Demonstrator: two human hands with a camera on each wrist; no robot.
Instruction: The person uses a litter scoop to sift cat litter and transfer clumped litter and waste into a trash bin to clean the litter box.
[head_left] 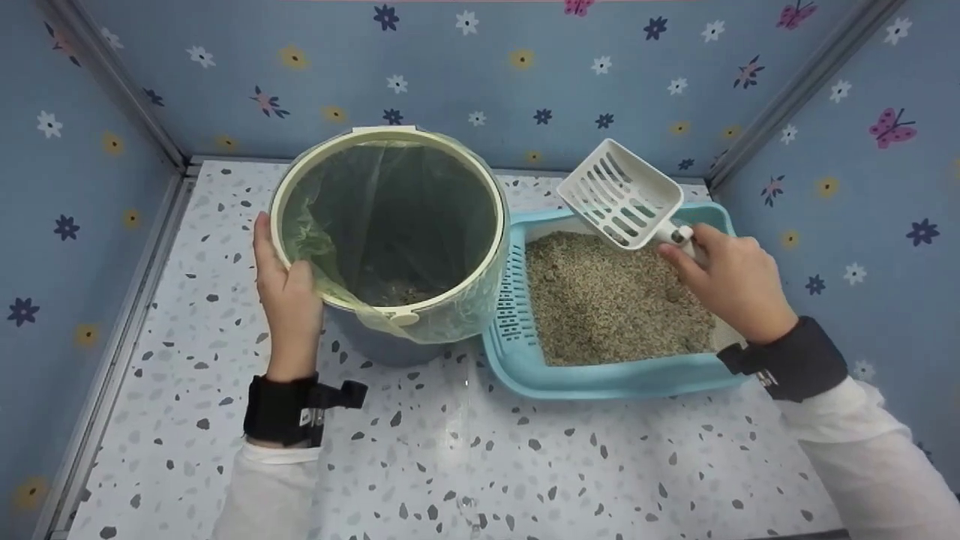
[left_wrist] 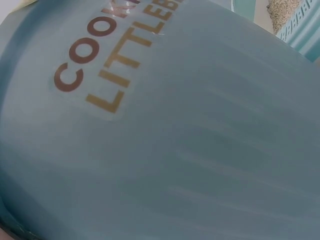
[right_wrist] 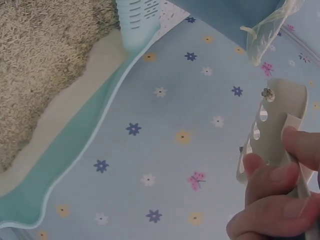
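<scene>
A white slotted litter scoop hangs over the far edge of the litter box, its handle held in my right hand between thumb and curled fingers. Small bits of litter cling to its slots in the right wrist view. My left hand rests along the left side of a grey-blue trash bin, fingers straight against its wall near the cream rim. A thin yellow-green bag lines the bin and folds over the rim. Some debris lies at its bottom. Lettering marks the bin's wall.
To the right of the bin, close beside it, stands a light-blue litter box with brown granular litter. Both stand on a white speckled table. Blue flowered panels wall in the back and both sides.
</scene>
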